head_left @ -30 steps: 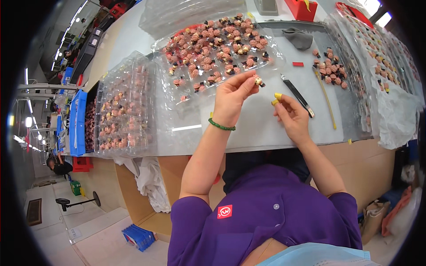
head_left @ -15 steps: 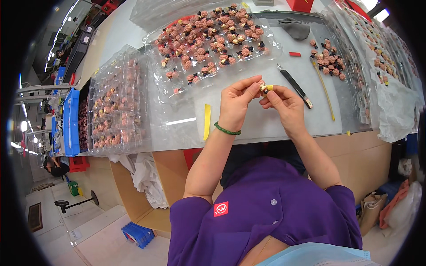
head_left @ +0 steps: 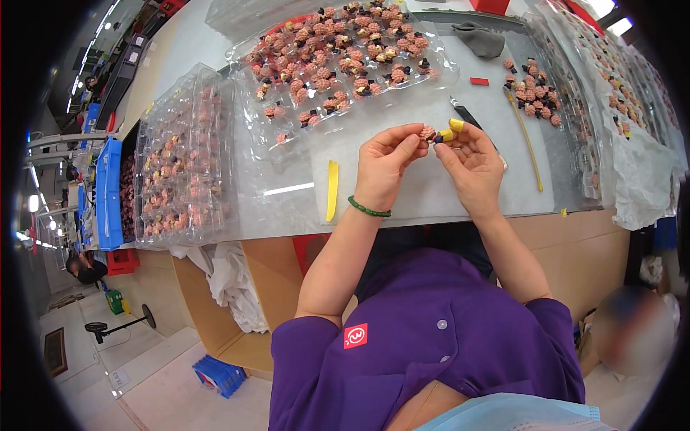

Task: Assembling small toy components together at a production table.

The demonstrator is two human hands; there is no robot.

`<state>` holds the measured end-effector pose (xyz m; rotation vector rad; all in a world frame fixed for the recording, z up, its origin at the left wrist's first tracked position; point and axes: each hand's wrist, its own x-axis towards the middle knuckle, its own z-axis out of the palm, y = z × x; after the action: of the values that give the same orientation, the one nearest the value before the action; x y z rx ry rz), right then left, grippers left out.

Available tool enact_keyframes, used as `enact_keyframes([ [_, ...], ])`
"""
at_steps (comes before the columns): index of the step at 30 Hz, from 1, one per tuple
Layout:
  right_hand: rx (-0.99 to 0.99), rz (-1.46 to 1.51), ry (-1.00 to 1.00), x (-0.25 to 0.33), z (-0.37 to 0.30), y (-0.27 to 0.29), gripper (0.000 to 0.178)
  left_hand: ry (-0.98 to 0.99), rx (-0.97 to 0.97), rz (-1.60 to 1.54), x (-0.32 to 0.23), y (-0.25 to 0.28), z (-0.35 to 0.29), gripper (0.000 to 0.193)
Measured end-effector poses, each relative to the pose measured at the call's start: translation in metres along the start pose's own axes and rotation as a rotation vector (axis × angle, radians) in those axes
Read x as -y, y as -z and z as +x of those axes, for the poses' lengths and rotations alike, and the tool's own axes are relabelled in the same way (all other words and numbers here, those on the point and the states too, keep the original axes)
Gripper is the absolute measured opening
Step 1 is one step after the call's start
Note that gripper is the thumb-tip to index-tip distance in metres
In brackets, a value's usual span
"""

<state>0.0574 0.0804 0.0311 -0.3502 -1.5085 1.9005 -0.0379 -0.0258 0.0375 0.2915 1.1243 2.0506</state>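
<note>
A small figurine (head_left: 428, 133) with a curly pink head and a dark part is held over the table. My left hand (head_left: 384, 161) pinches its pink side between thumb and index finger. My right hand (head_left: 473, 165) holds the dark end, thumb below and fingers curled behind. Yellow patches (head_left: 456, 125) show at my right fingertips; whether they are tape on the fingers or loose strips I cannot tell. A black-handled craft knife (head_left: 471, 118) lies just beyond my right hand, partly covered by it. Left of my hands lies a yellow strip (head_left: 332, 190).
Clear plastic trays of pink-headed figurines stand ahead (head_left: 338, 65) and at the left (head_left: 187, 165). Loose figurines (head_left: 533, 90) lie at the right beside a thin yellow stick (head_left: 528, 144). A grey cloth (head_left: 478, 39) and a red piece (head_left: 479, 82) lie behind. Stacked trays (head_left: 611, 93) line the right.
The figurine has turned so that its curly pink side shows more. My right fingers have lifted and spread a little, baring more yellow. The view has shifted slightly.
</note>
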Motion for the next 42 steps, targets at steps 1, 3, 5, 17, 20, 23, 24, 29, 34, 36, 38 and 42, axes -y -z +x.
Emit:
enact_keyframes([
  [1,-0.002,-0.006,-0.008,0.001,0.000,0.001,0.040,0.000,-0.002,-0.001,0.001,0.001,-0.001,0.021],
  [3,-0.006,-0.013,-0.017,0.001,0.000,0.001,0.041,0.010,-0.015,-0.029,0.001,-0.001,0.000,0.020],
  [5,0.006,-0.015,-0.011,0.001,0.000,0.001,0.042,0.006,-0.022,-0.010,-0.001,-0.003,0.000,0.019],
  [17,0.006,-0.022,-0.016,-0.006,-0.001,0.005,0.040,-0.007,-0.035,0.035,0.002,-0.001,0.001,0.019],
  [20,0.008,-0.023,-0.023,-0.008,-0.001,0.006,0.039,0.005,-0.033,0.050,0.001,-0.002,-0.001,0.024],
  [23,0.015,-0.011,-0.019,-0.011,0.000,0.008,0.037,0.017,-0.001,0.062,0.002,-0.003,-0.001,0.029],
  [24,0.015,-0.012,-0.018,-0.012,0.000,0.008,0.037,0.022,0.020,0.062,0.003,-0.002,-0.001,0.030],
  [29,0.049,-0.080,-0.020,-0.014,0.000,0.013,0.037,0.045,0.046,0.079,0.008,0.004,0.001,0.030],
  [34,0.108,-0.517,0.112,0.005,0.022,0.027,0.031,0.025,0.030,0.047,0.011,0.006,0.003,0.028],
  [36,0.094,-0.834,0.275,0.015,0.047,0.035,0.021,0.002,0.017,0.053,0.014,0.009,0.004,0.027],
  [38,0.057,-0.974,0.322,0.011,0.081,0.055,0.020,0.001,0.016,0.059,0.019,0.011,0.005,0.027],
  [42,0.068,-1.371,0.404,-0.002,0.125,0.082,0.019,-0.015,-0.008,0.055,0.024,0.014,0.007,0.026],
])
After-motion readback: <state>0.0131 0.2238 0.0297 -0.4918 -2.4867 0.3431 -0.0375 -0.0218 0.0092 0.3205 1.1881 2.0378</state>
